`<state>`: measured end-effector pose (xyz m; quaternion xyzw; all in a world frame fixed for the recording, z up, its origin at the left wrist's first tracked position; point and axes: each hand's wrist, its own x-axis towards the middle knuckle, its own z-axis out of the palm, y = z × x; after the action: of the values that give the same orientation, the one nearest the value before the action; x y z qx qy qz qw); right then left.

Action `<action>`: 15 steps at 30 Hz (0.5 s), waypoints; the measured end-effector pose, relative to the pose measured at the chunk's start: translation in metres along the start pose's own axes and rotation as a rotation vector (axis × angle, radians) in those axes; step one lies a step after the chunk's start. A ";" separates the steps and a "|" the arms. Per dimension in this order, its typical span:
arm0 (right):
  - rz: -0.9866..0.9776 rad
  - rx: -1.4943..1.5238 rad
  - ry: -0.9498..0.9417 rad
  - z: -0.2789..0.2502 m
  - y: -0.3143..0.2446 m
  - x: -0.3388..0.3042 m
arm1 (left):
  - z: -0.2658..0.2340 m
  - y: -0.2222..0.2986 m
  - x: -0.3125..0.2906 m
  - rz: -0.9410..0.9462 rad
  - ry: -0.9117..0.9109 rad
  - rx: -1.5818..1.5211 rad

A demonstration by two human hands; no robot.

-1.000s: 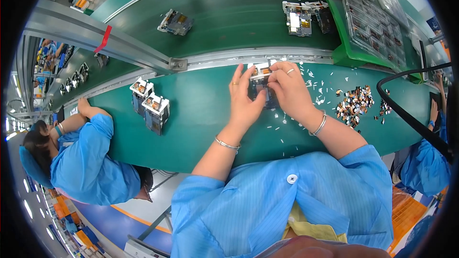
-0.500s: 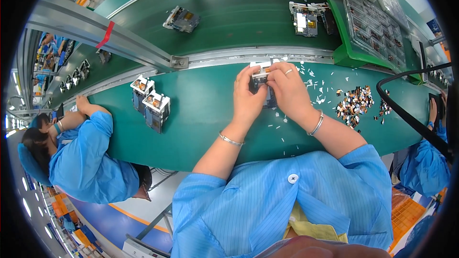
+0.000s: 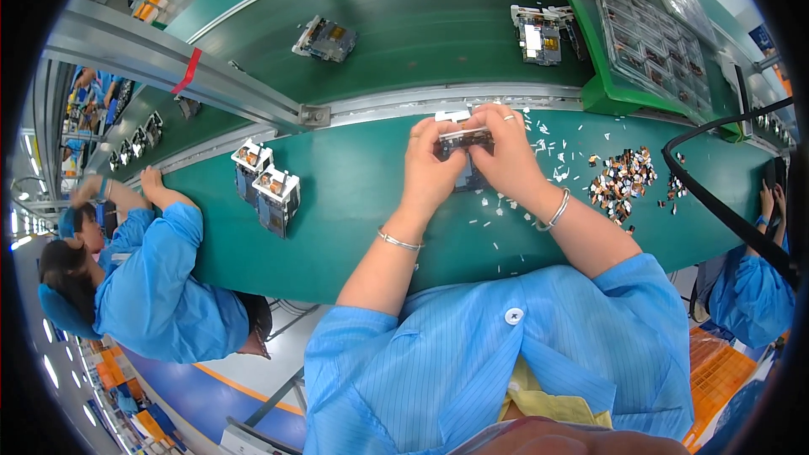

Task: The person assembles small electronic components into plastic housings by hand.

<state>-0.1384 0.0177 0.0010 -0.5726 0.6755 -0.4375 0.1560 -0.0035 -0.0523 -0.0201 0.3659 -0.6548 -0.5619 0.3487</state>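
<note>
Between both hands, near the far edge of the green bench, is a small electronic module [image 3: 463,142] with a white frame and a dark side facing me. My left hand [image 3: 431,162] is closed round its left end, thumb at the near side. My right hand [image 3: 507,152] grips the right end, fingers over the top and thumb in front. The fingers hide much of the module. Part of a grey-blue piece [image 3: 470,177] shows just below the hands; whether it joins the module I cannot tell. Two similar white-topped modules [image 3: 276,199] stand side by side to the left.
White slips [image 3: 542,146] lie scattered right of my hands, beside a pile of small orange, black and white parts [image 3: 622,179]. A black cable [image 3: 716,194] arches at right. Beyond the metal rail, a belt carries modules [image 3: 326,39] and a green tray [image 3: 605,93]. A co-worker [image 3: 160,278] sits at left.
The module has tipped in my hands, so its dark side now faces me. My hands have shifted very slightly. The co-worker at left has raised an arm.
</note>
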 end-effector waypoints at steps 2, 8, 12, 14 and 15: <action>0.006 -0.013 -0.001 0.000 -0.001 0.002 | -0.001 0.000 0.001 0.003 -0.001 0.020; -0.003 -0.024 0.008 0.004 0.000 0.006 | -0.003 0.002 0.001 0.042 -0.013 0.124; -0.062 -0.037 -0.009 0.000 0.003 0.011 | -0.003 -0.009 -0.006 0.060 -0.031 -0.110; -0.023 -0.047 -0.040 -0.009 0.004 0.023 | -0.008 -0.005 -0.010 -0.041 -0.025 -0.254; 0.018 -0.058 -0.075 -0.014 0.005 0.031 | -0.013 -0.005 -0.010 -0.037 -0.018 -0.251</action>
<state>-0.1609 -0.0050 0.0145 -0.5868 0.6867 -0.3945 0.1687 0.0128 -0.0505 -0.0238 0.3264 -0.5757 -0.6490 0.3753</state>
